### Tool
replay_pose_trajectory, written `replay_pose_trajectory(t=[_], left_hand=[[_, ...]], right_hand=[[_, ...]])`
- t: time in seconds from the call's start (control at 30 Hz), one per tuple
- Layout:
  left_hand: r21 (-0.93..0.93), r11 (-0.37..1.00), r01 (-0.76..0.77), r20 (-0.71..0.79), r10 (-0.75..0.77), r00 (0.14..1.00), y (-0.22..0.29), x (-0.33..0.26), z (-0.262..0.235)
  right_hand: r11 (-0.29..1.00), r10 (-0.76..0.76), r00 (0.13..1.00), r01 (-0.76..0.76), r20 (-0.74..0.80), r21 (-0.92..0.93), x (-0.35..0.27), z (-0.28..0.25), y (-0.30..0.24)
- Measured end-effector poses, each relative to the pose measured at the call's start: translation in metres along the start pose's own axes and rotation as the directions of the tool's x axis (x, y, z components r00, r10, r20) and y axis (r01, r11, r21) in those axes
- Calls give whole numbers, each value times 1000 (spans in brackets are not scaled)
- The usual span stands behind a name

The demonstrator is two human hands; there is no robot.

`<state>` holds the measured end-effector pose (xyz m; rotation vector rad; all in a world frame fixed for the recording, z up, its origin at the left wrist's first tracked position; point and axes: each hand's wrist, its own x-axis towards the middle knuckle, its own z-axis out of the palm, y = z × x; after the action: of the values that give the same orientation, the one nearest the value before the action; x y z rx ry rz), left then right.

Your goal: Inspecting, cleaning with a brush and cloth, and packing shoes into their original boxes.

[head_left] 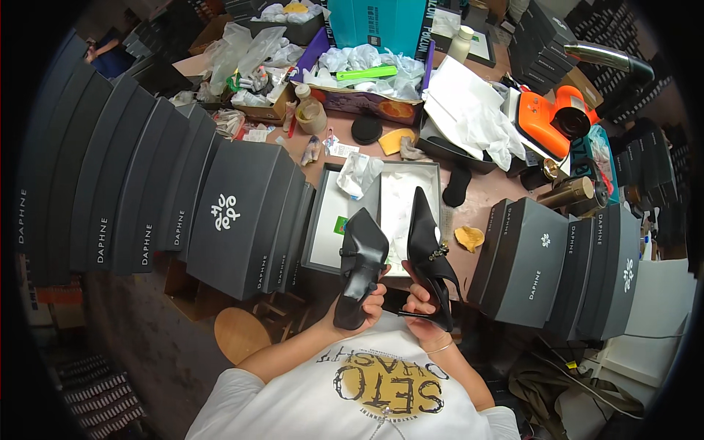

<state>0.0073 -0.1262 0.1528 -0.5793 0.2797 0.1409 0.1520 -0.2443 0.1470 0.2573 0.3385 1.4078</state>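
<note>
Your left hand (369, 302) is clenched around the heel end of a black pointed leather shoe (359, 265), its toe aimed up and away from you; your right hand (424, 309) grips the second black pointed high-heeled shoe with a beaded ornament (427, 249) by its thin heel, toe up; both shoes hang close together, not touching, over the near edge of an open grey shoebox lined with white tissue paper (381, 192); closed dark grey shoeboxes (242, 220) stand stacked on either side

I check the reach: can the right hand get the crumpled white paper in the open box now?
Probably not: the right hand is shut on a black shoe; the paper lies uncovered.
</note>
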Motion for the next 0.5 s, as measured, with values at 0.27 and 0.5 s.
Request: replay_pose_trajectory(t=[0.27,0.5], left_hand=[[140,990,-9,-87,21,996,-4,4,2],[439,897,54,-29,-46,999,-6,9,4]], right_hand=[[999,-27,1000,27,-6,-24,-3,-4,-7],[982,-48,999,46,-6,-183,-12,-12,-14]])
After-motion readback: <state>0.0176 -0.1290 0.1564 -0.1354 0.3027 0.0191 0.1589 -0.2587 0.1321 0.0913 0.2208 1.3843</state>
